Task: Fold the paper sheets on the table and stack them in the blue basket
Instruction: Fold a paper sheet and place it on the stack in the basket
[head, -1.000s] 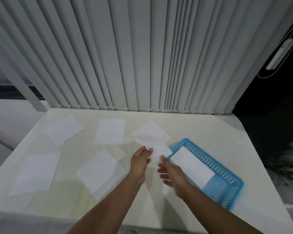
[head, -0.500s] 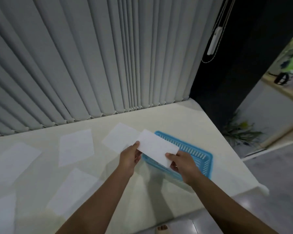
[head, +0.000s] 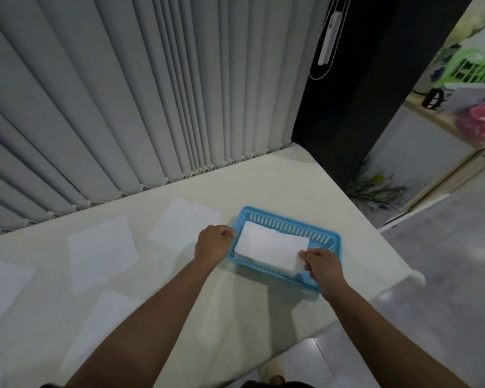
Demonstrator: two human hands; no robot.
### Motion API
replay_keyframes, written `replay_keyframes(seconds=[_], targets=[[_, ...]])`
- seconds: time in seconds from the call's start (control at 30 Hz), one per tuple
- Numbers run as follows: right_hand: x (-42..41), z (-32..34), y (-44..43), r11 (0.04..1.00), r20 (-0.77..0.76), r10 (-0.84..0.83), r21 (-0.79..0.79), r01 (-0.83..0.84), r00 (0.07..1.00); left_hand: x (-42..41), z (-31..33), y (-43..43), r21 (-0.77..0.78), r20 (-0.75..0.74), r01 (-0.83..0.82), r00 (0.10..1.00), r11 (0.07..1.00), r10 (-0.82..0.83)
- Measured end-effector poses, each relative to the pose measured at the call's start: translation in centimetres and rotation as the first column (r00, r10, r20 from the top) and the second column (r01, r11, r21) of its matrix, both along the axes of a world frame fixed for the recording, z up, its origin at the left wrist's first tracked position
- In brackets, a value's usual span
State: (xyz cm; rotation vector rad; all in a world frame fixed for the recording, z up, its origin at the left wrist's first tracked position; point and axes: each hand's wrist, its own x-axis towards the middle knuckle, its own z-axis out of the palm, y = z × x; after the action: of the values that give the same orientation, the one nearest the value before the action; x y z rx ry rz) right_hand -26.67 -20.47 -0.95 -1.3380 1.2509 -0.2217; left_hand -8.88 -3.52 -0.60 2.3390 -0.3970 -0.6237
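Matt white paper sheet (head: 272,249) in glossy blue slotted plastic basket (head: 289,219)

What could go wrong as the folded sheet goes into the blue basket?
1. The folded sheet lies skewed in the blue basket; released so, the stack may end up untidy.
2. The right hand pinches one corner, which might crease or spring the fold open.
3. The left hand rests beside an unfolded sheet and could nudge it.

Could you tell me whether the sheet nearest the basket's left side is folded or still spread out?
Spread out: the sheet lies flat and open on the table, far wider than the folded paper in the blue basket.
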Motion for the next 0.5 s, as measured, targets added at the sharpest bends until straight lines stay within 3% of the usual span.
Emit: replay_keyframes(seconds=[0.2,0.33,0.5], targets=[[-0.3,-0.4,0.2,0.997,-0.034,-0.034,-0.075,0.032,0.999,0.2,-1.4,-0.5,0.183,0.155,0.134,0.974,0.974,-0.163],[0.0,-0.3,0.5,0.995,-0.001,-0.064,-0.077,0.064,0.998,0.4,-2.1,-0.6,0.295,0.095,0.219,0.962,0.930,-0.256],[0.8,0.2,0.8,0.995,0.000,-0.069,-0.066,0.069,0.998,0.9,-2.6,-0.5,0.247,0.036,0.208,0.974,0.946,-0.224]])
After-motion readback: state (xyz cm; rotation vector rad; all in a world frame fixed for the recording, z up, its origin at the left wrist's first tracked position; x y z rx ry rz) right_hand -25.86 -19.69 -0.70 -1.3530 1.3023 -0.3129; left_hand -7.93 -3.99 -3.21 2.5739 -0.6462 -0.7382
